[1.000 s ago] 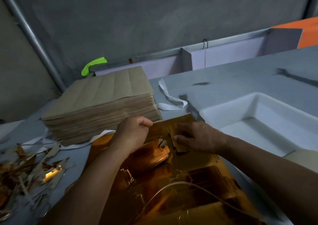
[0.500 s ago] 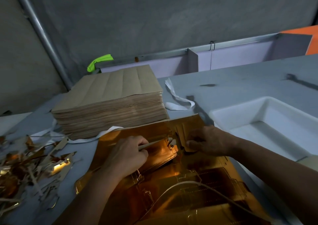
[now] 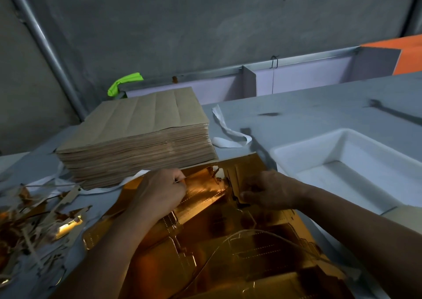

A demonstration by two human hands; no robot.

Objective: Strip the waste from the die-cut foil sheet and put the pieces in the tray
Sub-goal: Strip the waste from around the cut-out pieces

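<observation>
A gold die-cut foil sheet point(image 3: 228, 241) lies on the grey table in front of me, with perforated outlines across it. My left hand point(image 3: 159, 193) is at the sheet's far left part and pinches a thin waste strip point(image 3: 182, 179) between thumb and fingers. My right hand point(image 3: 267, 191) presses its fingers down on the sheet's far right part, beside a torn gap in the foil. The white tray point(image 3: 306, 141) stands to the right of the sheet, and what shows of its inside is bare.
A thick stack of brown sheets point(image 3: 137, 134) stands just behind the foil. A pile of stripped foil and paper scraps point(image 3: 34, 225) lies at the left. A white strap point(image 3: 228, 134) lies between stack and tray. A grey wall and low partition close off the back.
My left hand dropped from in front of the stack to the sheet's far edge and took hold of a thin strip. My right hand stayed pressed on the sheet.
</observation>
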